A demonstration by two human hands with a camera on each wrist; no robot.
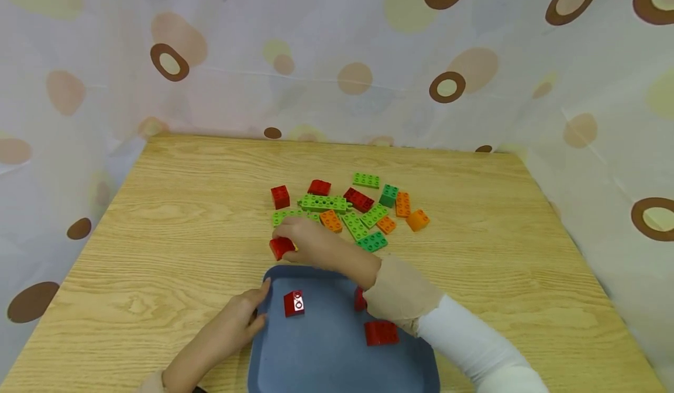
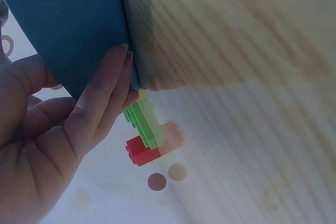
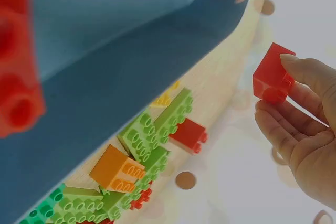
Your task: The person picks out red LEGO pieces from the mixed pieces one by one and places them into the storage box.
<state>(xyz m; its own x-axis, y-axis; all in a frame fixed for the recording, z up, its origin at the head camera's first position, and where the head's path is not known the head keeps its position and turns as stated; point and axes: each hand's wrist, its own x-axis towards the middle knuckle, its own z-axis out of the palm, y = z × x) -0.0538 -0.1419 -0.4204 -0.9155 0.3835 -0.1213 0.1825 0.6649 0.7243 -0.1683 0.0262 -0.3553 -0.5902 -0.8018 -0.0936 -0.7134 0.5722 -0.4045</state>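
Observation:
My right hand (image 1: 310,244) pinches a red brick (image 1: 281,247) between thumb and fingers, just beyond the far rim of a blue-grey tray (image 1: 337,369). In the right wrist view, this red brick (image 3: 271,69) shows a smooth side, with the thumb on top. My left hand (image 1: 239,318) holds the tray's left edge; in the left wrist view, its fingers (image 2: 102,90) lie against the outer wall. Inside the tray are a red brick (image 1: 293,303) at the left, a red piece (image 1: 381,333) at the right, and another red piece (image 1: 360,299) partly hidden by my right arm.
Beyond the tray lie several loose bricks: a long light green piece (image 1: 325,203), a red brick (image 1: 280,196), a dark red brick (image 1: 359,199), a green brick (image 1: 372,241) and an orange brick (image 1: 418,220). A patterned curtain (image 1: 326,48) surrounds the wooden table (image 1: 526,299).

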